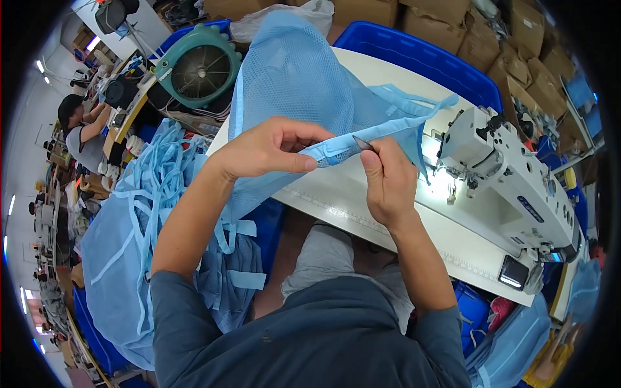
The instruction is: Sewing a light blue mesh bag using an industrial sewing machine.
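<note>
Above the sewing table [336,205], my left hand [268,147] pinches the bound edge of a light blue mesh fabric piece [291,71] between thumb and fingers. Close by on the right, my right hand [392,178] is closed round a small pointed metal blade [363,143], mostly hidden in the fist. Its dark tip lies against the blue binding strip [401,126]. The mesh drapes up and away over the table, and the strip runs right toward the sewing machine [511,187], whose needle area is lit.
Blue mesh pieces with straps [123,258] are heaped at my left. A green fan [200,66] stands beyond them. Behind the table is a blue bin [420,55], with cardboard boxes [530,39] further back. More blue pieces [517,336] hang at lower right. Another person [84,129] works far left.
</note>
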`<action>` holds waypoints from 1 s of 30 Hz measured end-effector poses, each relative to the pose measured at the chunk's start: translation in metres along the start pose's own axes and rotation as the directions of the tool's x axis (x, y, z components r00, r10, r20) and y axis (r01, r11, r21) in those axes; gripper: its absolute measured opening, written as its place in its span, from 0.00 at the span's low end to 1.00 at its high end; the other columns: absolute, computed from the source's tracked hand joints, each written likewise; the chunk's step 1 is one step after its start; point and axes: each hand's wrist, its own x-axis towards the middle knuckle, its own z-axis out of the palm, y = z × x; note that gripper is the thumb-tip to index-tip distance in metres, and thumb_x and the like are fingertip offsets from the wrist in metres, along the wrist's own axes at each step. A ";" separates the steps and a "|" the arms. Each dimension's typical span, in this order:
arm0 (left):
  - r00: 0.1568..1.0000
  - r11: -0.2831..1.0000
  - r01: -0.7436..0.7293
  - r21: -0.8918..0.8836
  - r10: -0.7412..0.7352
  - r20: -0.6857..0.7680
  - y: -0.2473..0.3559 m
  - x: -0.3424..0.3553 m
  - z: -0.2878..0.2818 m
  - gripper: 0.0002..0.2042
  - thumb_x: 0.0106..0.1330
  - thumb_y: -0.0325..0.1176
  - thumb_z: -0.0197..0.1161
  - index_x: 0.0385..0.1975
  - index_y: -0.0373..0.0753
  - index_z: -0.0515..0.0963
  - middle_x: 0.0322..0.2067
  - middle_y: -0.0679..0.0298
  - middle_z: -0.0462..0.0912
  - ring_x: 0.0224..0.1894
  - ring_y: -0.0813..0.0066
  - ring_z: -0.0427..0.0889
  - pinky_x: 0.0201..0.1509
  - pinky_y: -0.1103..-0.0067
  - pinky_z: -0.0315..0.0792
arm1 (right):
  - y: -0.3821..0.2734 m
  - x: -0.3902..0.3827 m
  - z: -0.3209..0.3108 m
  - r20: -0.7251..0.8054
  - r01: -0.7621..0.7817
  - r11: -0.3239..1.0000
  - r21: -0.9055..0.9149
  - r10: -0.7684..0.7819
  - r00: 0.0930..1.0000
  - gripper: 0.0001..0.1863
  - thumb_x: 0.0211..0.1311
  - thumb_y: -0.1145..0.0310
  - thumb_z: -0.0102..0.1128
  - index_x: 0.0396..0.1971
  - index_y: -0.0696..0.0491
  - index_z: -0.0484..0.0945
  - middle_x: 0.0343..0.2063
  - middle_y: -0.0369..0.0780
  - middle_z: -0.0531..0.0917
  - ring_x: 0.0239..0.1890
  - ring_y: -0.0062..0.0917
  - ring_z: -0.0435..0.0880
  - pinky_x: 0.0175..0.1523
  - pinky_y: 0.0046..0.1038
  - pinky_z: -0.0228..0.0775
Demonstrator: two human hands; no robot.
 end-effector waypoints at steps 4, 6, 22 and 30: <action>1.000 1.000 -0.015 -0.027 0.016 0.014 0.001 -0.004 0.000 0.26 0.65 0.28 0.74 0.65 0.33 0.81 0.53 0.63 0.87 0.54 0.77 0.82 0.65 0.76 0.74 | -0.003 -0.001 -0.001 0.030 -0.025 1.000 0.014 0.025 0.999 0.14 0.78 0.57 0.60 0.44 0.54 0.79 0.34 0.43 0.82 0.30 0.40 0.83 0.32 0.40 0.72; 1.000 1.000 -0.020 -0.015 0.020 0.010 0.004 -0.007 0.000 0.27 0.64 0.27 0.74 0.65 0.33 0.80 0.53 0.62 0.87 0.55 0.77 0.83 0.65 0.75 0.74 | -0.007 -0.001 -0.003 0.054 -0.040 0.999 0.006 0.039 0.998 0.15 0.77 0.57 0.61 0.44 0.55 0.79 0.34 0.42 0.82 0.30 0.40 0.83 0.32 0.40 0.73; 0.986 0.999 0.037 -0.035 -0.042 -0.159 0.004 0.004 0.023 0.10 0.62 0.27 0.78 0.36 0.40 0.82 0.33 0.75 0.81 0.36 0.88 0.74 0.43 0.86 0.68 | -0.040 0.004 -0.006 0.104 0.053 0.970 -0.236 -0.029 0.994 0.19 0.69 0.55 0.70 0.35 0.56 0.75 0.31 0.43 0.79 0.27 0.39 0.85 0.27 0.39 0.76; 0.991 0.999 0.008 -0.031 -0.012 -0.131 0.004 0.005 0.026 0.09 0.62 0.27 0.77 0.37 0.39 0.81 0.33 0.74 0.82 0.37 0.86 0.75 0.43 0.85 0.69 | -0.046 0.004 -0.008 0.105 0.059 0.950 -0.308 -0.027 0.994 0.17 0.70 0.57 0.68 0.34 0.54 0.76 0.29 0.41 0.78 0.27 0.38 0.85 0.27 0.38 0.75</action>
